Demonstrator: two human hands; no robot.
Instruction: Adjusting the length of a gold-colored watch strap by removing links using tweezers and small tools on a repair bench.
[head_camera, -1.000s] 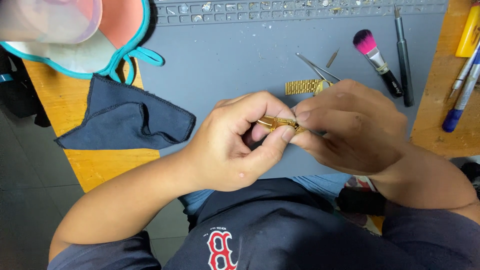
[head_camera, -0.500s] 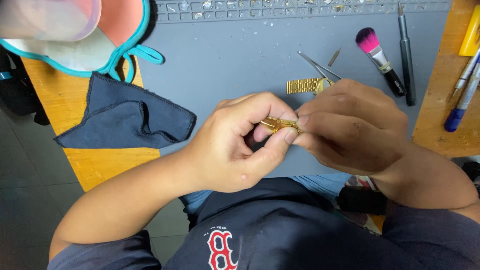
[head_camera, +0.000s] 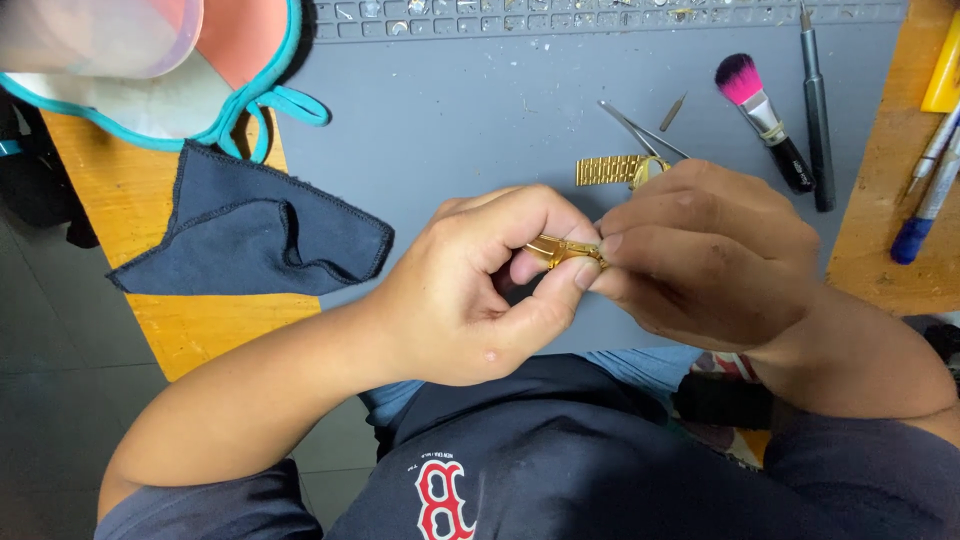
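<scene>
Head view: most of the frame is taken up by a grey work mat, laid over a wooden bench whose orange-brown top is seen at the left and right edges. On the mat's left edge a dark blue cloth is spread, rumpled and partly hanging over the wood, and above it a white and pink mask with teal straps is seen at the top left corner. In the middle of the frame the left hand and the right hand are brought together, fingertips touching, above the near edge of the mat. A small gold watch-band piece is pinched between them — the left thumb and forefinger are clenched around one end, while the other end is gripped by the right fingertips. Just behind the right hand a second length of gold mesh band is laid flat on the mat, partly hidden by the knuckles. Beside it a pair of tweezers is laid slantwise. Farther right a brush with pink bristles and a thin dark screwdriver are set side by side — near each other, not touching. At the far right, pens are laid on the wood.
</scene>
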